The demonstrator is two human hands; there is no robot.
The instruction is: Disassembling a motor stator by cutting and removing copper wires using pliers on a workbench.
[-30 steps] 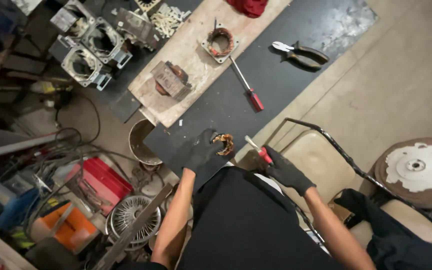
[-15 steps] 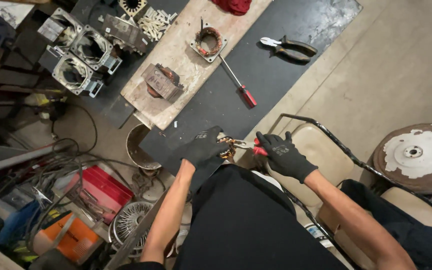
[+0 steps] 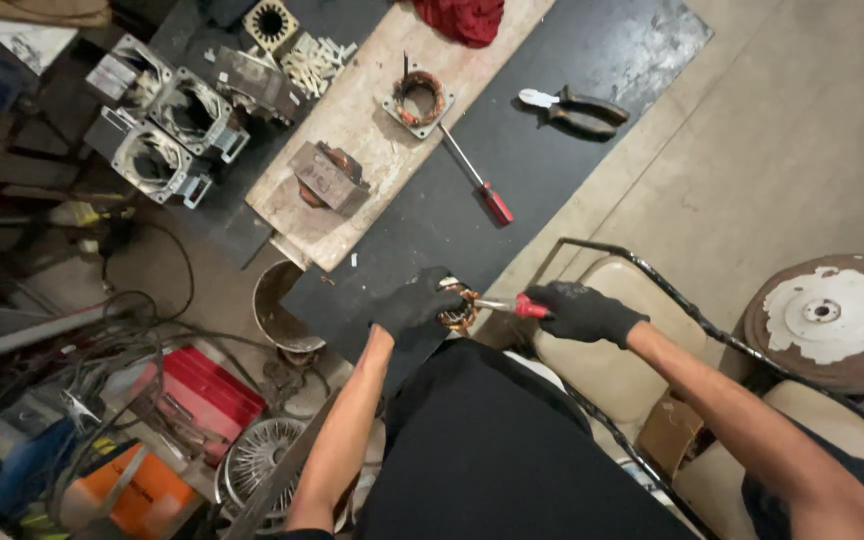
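Left hand (image 3: 414,306), gloved, clamped around a copper-wound coil (image 3: 460,308) over the black mat's (image 3: 552,170) near edge; right hand (image 3: 580,310) closed on a red-handled tool (image 3: 514,306), shaft lying level, tip pointing left into the coil just beside it.

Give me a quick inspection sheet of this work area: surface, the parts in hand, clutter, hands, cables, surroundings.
Surface: black mat on the floor, wooden board across it.
Job's things: copper-wound coil in the left hand; red-handled tool in the right hand, tip at the coil.
Clutter: second coil, screwdriver, pliers, metal block, red cloth.
Hands: both in black gloves, fingers closed.
Cables: tangle at lower left.
Surroundings: metal housings, red box, round disc.
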